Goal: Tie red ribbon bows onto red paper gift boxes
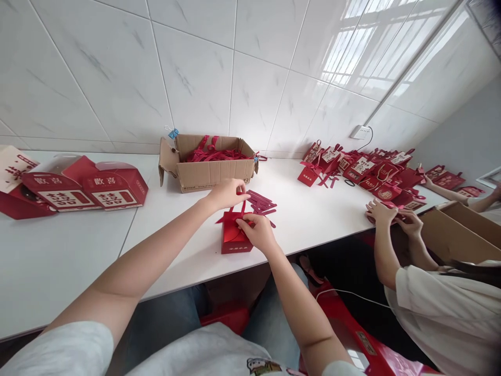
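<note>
A small red box [236,243] stands upright near the table's front edge, with red ribbon [243,207] rising in a loop from its top. My left hand [229,194] is above the box, its fingers pinched on the upper part of the ribbon. At the box's top right, my right hand [256,230] has thumb and finger closed on the ribbon near the lid. Several dark red strips [261,202] lie on the table just behind the box. Part of the ribbon is hidden by my fingers.
An open cardboard box [219,174] of red ribbons stands against the wall. Red and white boxes [113,189] are at left. Many small red boxes [362,167] crowd the right side, where a person's hands [381,211] work. The white table [176,256] ends close before me.
</note>
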Action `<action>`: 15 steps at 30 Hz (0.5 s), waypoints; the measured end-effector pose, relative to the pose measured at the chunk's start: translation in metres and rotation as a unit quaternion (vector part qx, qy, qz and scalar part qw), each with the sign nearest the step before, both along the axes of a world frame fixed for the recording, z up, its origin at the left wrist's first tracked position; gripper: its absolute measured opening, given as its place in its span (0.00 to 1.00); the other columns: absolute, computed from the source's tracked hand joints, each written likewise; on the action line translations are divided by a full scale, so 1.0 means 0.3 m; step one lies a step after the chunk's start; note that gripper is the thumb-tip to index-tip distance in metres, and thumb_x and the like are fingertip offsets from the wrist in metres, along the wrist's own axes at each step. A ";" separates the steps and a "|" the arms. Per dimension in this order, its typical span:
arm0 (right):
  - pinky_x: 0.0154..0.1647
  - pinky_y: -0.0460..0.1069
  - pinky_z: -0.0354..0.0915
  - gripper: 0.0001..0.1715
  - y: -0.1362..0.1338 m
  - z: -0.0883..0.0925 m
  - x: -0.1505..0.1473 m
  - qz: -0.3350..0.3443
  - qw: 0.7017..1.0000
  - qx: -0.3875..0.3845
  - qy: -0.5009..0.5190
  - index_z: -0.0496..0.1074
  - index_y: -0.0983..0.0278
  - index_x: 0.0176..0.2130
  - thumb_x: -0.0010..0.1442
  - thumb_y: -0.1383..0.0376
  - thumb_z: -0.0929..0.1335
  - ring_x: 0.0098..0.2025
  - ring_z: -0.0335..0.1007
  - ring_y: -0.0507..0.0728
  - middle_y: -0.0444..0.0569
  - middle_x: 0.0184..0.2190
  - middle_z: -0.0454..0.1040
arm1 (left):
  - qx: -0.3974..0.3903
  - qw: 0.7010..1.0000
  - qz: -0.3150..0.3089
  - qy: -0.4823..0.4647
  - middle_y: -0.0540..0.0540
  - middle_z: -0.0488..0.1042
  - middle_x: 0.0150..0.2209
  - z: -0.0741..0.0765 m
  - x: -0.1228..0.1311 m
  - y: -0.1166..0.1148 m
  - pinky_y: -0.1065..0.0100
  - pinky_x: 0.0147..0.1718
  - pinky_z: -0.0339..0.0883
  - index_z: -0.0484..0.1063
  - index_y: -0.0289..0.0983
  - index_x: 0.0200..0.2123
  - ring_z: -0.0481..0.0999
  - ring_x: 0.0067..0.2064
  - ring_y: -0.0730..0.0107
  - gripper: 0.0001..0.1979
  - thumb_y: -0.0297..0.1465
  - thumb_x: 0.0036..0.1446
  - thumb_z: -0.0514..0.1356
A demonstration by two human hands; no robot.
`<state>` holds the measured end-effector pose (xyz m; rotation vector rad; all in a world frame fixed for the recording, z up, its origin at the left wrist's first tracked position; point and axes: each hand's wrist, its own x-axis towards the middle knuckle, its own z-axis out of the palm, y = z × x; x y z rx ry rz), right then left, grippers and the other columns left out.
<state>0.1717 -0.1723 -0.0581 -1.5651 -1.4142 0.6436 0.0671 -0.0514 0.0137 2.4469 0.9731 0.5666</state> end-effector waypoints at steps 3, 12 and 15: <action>0.31 0.48 0.65 0.14 0.010 -0.014 -0.007 -0.010 0.999 0.010 0.030 0.73 0.62 0.26 0.58 0.58 0.65 0.29 0.73 0.55 0.46 0.25 0.77 | 0.140 0.985 0.085 -0.049 0.42 0.73 0.37 -0.031 -0.040 0.002 0.61 0.38 0.61 0.72 0.36 0.32 0.70 0.40 0.58 0.09 0.37 0.53 0.59; 0.24 0.47 0.61 0.13 0.001 -0.043 -0.020 -0.048 0.998 0.033 0.029 0.71 0.62 0.28 0.57 0.56 0.66 0.22 0.67 0.53 0.45 0.23 0.77 | -0.121 0.989 -0.047 -0.069 0.48 0.76 0.31 -0.141 -0.167 -0.089 0.67 0.34 0.63 0.74 0.38 0.27 0.72 0.34 0.66 0.17 0.46 0.54 0.59; 0.22 0.46 0.58 0.14 -0.002 -0.051 -0.025 -0.069 0.996 0.038 0.047 0.67 0.61 0.39 0.56 0.56 0.68 0.18 0.62 0.51 0.43 0.25 0.78 | -0.142 0.984 -0.039 -0.103 0.48 0.76 0.32 -0.170 -0.169 -0.088 0.66 0.37 0.63 0.73 0.37 0.29 0.72 0.35 0.66 0.14 0.43 0.54 0.60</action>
